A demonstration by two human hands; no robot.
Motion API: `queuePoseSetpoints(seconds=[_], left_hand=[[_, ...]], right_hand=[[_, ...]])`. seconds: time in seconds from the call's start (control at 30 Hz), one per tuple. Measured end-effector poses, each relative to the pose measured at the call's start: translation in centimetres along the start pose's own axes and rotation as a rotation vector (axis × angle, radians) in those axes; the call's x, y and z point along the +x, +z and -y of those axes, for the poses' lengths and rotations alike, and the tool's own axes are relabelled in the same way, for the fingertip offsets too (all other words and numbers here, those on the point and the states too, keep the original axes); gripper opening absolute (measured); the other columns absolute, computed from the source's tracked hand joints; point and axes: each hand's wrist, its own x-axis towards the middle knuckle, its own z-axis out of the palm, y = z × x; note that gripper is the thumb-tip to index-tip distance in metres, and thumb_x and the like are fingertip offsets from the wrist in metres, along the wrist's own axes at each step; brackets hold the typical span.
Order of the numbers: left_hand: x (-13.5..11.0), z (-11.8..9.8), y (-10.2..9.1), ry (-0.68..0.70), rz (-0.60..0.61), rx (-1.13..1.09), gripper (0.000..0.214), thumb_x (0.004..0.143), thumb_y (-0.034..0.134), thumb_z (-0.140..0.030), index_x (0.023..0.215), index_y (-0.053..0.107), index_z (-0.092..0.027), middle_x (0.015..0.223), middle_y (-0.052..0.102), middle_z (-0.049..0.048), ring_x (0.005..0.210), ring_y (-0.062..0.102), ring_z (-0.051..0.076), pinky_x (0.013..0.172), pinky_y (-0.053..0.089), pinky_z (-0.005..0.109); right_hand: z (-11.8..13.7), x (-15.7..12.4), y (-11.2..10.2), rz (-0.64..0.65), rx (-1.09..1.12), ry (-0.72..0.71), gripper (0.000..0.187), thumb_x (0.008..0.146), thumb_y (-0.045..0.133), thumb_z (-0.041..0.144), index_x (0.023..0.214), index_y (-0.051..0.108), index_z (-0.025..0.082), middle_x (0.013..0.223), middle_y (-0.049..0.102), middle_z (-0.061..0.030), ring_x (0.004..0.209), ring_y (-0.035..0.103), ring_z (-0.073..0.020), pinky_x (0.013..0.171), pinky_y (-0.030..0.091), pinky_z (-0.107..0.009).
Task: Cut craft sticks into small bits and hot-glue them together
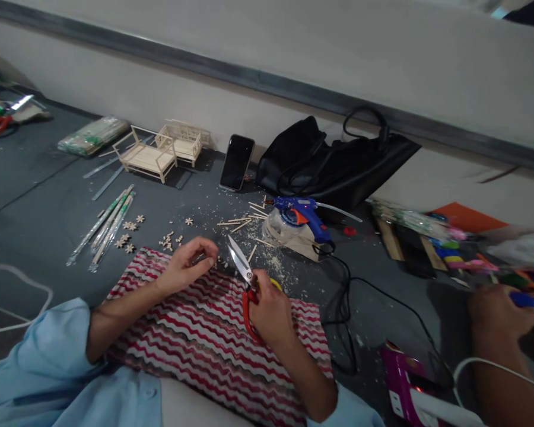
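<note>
My right hand point(269, 308) is closed round the red and yellow handles of a pair of scissors point(241, 260). The blades point up and to the left, over the far edge of a red, white and grey striped cloth point(196, 338). To the left of the blades, my left hand point(187, 267) has its fingers curled in toward the thumb; whatever it may pinch is too small to make out. Just beyond it lie small cut wooden pieces point(169, 242) and flower-shaped wooden pieces point(124, 240). Thin wooden sticks point(242, 222) and crumbs of wood are scattered past the scissors.
A blue glue gun point(302, 214) rests on a clear jar point(276, 228), its black cord trailing right. Behind are miniature stick furniture point(146, 157), a phone point(237, 163) and a black bag point(320, 163). Wrapped sticks point(109, 225) lie left. Another person's hand point(501, 311) is at right.
</note>
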Motion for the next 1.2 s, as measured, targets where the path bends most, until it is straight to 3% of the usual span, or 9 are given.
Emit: queuePoseSetpoints(seconds=[0.13,0.33,0.67,0.8,0.93,1.2], left_hand=[[-0.6,0.4,-0.2,0.06,0.034,0.214,0.014,0.086,0.06,-0.03,0.091,0.066,-0.018,0.081,0.067,0.0036,0.076,0.061,0.014,0.07,0.048,0.024],[-1.0,0.4,-0.2,0.13,0.039,0.343,0.01,0.084,0.059,-0.024,0.088,0.067,-0.02,0.08,0.07,0.003,0.071,0.063,0.014,0.065,0.047,0.022],[0.2,-0.1,-1.1,0.25,-0.156,0.489,0.009,0.085,0.054,-0.02,0.087,0.063,-0.019,0.084,0.065,0.003,0.079,0.059,0.015,0.076,0.047,0.028],[1.3,0.2,-1.9,0.21,-0.232,0.567,0.01,0.084,0.053,-0.021,0.083,0.063,-0.019,0.084,0.065,0.0027,0.08,0.059,0.015,0.077,0.047,0.028],[2.2,1.0,-2.5,0.162,-0.169,0.631,0.012,0.081,0.054,-0.021,0.085,0.065,-0.019,0.082,0.067,0.0024,0.077,0.06,0.016,0.075,0.047,0.028],[3.2,0.8,-2.9,0.187,-0.063,0.726,0.012,0.08,0.054,-0.016,0.08,0.066,-0.019,0.082,0.071,0.0047,0.082,0.061,0.02,0.08,0.046,0.034]], right_hand=[[0.2,-0.1,-0.5,0.02,-0.067,0.054,0.026,0.081,0.052,0.017,0.105,0.057,0.024,0.077,0.071,-0.0012,0.071,0.064,-0.0183,0.059,0.033,-0.026],[0.5,0.2,-0.7,0.078,-0.062,0.131,0.026,0.083,0.055,0.023,0.109,0.058,0.025,0.079,0.072,-0.001,0.072,0.065,-0.0178,0.059,0.03,-0.026],[-0.7,1.1,-1.6,0.043,-0.142,0.225,0.032,0.087,0.054,0.026,0.118,0.057,0.023,0.075,0.069,-0.0022,0.07,0.062,-0.018,0.057,0.028,-0.027],[-1.0,1.4,-1.9,0.033,-0.137,0.218,0.03,0.086,0.055,0.026,0.116,0.058,0.024,0.07,0.067,-0.0003,0.066,0.061,-0.0176,0.056,0.028,-0.026],[-1.4,1.6,-2.5,0.035,-0.169,0.237,0.032,0.085,0.057,0.027,0.117,0.059,0.024,0.066,0.065,0.0008,0.065,0.062,-0.0179,0.056,0.029,-0.026],[-2.3,1.2,-4.8,0.156,-0.313,0.307,0.035,0.089,0.055,0.034,0.121,0.058,0.023,0.087,0.074,-0.0073,0.077,0.068,-0.0219,0.058,0.033,-0.027]])
